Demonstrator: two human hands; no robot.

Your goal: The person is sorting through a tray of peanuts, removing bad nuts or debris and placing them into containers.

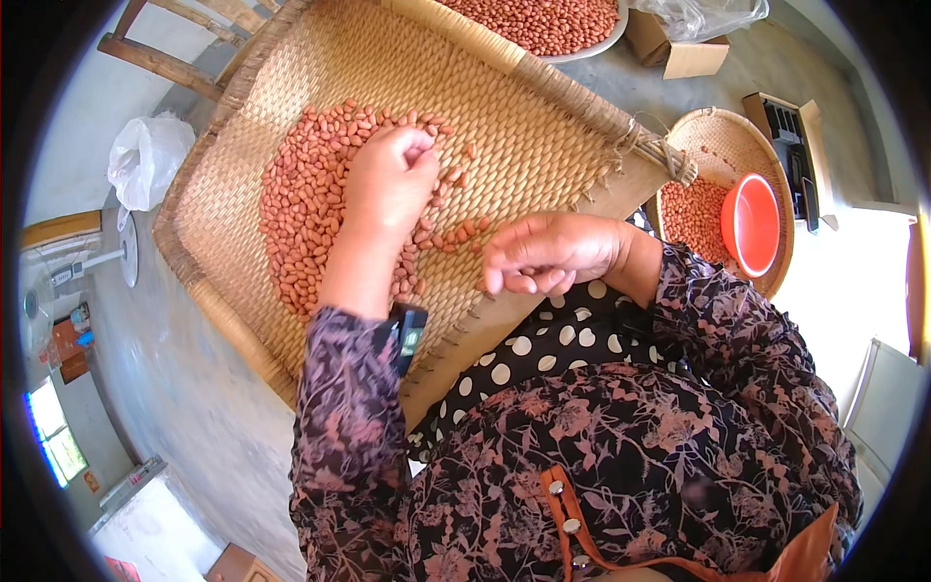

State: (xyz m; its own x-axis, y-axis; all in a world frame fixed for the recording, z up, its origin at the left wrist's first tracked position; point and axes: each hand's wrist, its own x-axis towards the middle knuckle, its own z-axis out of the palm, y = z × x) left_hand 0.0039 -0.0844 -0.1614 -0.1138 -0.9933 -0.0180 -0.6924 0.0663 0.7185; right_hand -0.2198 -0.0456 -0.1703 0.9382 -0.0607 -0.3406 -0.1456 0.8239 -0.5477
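A heap of shelled, red-skinned peanuts [308,194] lies on a large woven tray [529,145] that slants across in front of me. My left hand [393,179] is over the right part of the heap, its fingers curled in toward the thumb; whatever they hold is hidden. Near the tray's close edge, my right hand [558,254] has its fingers bent into a loose fist, and its contents cannot be made out. A short line of loose peanuts [464,233] lies between the two hands.
A basin of peanuts [538,24] stands beyond the tray. At the right, a round basket [713,126] holds peanuts and a red-orange bowl [752,225]. Cardboard boxes [696,58] sit at the far right. A white plastic bag [150,160] and wooden chair [160,63] are at left.
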